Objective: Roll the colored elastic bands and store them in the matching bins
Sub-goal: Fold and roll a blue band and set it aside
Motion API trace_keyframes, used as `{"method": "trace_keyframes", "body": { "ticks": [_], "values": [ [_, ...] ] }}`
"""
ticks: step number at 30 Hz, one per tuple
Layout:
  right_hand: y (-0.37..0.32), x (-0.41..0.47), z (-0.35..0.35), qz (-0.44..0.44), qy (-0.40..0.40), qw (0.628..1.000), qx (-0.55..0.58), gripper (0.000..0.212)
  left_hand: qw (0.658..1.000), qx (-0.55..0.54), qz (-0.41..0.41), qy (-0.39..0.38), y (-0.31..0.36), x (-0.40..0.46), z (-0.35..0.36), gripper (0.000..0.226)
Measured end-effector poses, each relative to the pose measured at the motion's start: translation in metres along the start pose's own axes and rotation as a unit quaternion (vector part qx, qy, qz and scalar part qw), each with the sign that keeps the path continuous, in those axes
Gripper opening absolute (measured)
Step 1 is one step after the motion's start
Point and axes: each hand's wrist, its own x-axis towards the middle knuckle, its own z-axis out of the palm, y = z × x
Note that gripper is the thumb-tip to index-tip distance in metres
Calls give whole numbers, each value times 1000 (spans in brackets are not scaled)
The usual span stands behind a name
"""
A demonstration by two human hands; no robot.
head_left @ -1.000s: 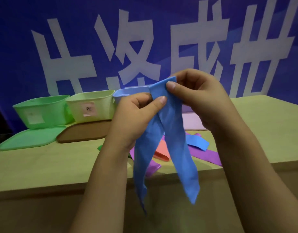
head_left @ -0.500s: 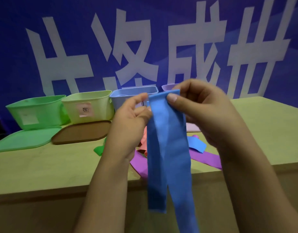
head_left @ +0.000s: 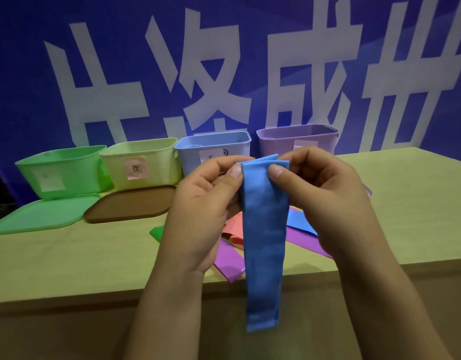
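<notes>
Both hands are holding up one blue band (head_left: 264,229) in front of the table (head_left: 68,258). The left hand (head_left: 201,211) is pinching its top left corner between thumb and curled fingers; the right hand (head_left: 325,201) is pinching the top right corner the same way. The band is hanging straight down, doubled flat, its lower end dangling past the table's near edge.

Behind the hands, loose bands are lying on the table: pink (head_left: 234,229), purple (head_left: 228,263), a second blue one (head_left: 299,222), a green tip (head_left: 156,232).

Four bins are standing in a row at the back: green (head_left: 60,172), yellow-green (head_left: 141,162), blue (head_left: 211,149), purple (head_left: 297,137). A green lid (head_left: 39,216) and a brown lid (head_left: 130,203) are lying flat before the two left bins.
</notes>
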Motion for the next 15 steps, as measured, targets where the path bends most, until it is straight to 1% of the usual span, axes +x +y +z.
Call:
{"method": "trace_keyframes", "body": {
  "ticks": [3,9,12,15],
  "values": [
    [1,0,0,-6,2,1000,-5,14,1000,-7,-2,-4,0,0,-1,25],
    [2,-1,3,-7,2,1000,1,12,1000,-1,-4,-17,-1,0,-3,27],
    [4,-1,6,-2,15,1000,12,13,1000,5,1,-19,-1,-1,-4,22],
    [4,-1,9,6,18,1000,24,11,998,55,26,-10,-3,-1,-4,24]
  ]
}}
